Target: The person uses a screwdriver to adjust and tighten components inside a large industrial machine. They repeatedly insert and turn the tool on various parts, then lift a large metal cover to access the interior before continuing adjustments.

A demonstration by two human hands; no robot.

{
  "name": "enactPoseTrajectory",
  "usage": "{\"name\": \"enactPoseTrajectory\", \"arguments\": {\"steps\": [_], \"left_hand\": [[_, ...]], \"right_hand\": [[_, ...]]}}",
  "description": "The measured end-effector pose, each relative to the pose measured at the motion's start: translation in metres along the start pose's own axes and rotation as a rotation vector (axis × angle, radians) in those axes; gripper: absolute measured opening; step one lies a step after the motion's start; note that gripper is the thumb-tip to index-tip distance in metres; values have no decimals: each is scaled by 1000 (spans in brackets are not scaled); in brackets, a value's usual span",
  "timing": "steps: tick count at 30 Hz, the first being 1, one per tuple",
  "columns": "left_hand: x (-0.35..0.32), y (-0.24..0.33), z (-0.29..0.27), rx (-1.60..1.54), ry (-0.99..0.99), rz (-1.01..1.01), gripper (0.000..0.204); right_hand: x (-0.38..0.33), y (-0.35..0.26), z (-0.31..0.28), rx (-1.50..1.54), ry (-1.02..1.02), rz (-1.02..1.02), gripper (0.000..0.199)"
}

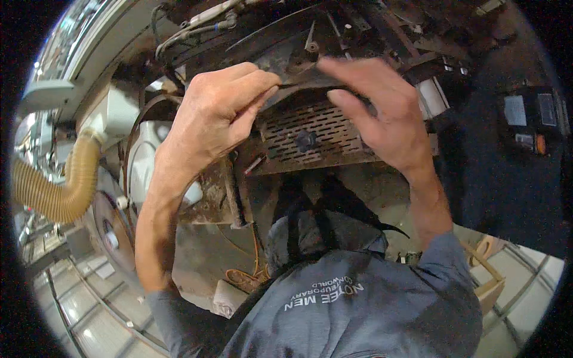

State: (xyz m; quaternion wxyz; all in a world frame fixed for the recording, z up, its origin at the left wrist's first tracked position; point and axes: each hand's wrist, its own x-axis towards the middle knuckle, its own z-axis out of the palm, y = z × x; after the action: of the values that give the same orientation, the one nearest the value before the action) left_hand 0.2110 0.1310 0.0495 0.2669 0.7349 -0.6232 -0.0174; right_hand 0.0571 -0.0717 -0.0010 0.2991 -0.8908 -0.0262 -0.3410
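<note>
My left hand (218,110) is raised over the dark machine top, its thumb and fingers pressed together. A thin dark edge shows at its fingertips, too small to name. My right hand (382,110) hovers to the right with thumb and fingers spread apart, its fingers smeared by motion. Nothing shows between them. Beneath and between both hands lies a slotted metal plate (286,128), worn and brownish, with a black knob (306,141) on it. Beyond the fingertips is a dark, dusty machine surface (268,53) with a small round metal fitting (312,46).
A ribbed tan hose (74,185) curves down at the left, near a large disc wheel (111,230). A white plastic container (146,158) stands beside my left forearm. An orange cord (255,256) lies low down. Dark cloth or sheeting (501,185) hangs at the right, near a wooden frame (492,283).
</note>
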Motion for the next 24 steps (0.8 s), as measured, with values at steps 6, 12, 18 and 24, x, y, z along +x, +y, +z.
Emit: {"name": "enactPoseTrajectory", "arguments": {"steps": [6,12,18,24], "left_hand": [[-32,28,-15,49,72,-10,11],[-70,73,-9,-49,338,1,14],[-157,101,61,-413,378,-211,12],[-209,95,112,-665,233,-412,10]], "right_hand": [[4,-14,-6,419,-257,110,19],[-39,-59,4,1500,40,396,74],[-147,-120,87,1678,166,769,98],[-218,-167,129,1841,406,1161,77]]}}
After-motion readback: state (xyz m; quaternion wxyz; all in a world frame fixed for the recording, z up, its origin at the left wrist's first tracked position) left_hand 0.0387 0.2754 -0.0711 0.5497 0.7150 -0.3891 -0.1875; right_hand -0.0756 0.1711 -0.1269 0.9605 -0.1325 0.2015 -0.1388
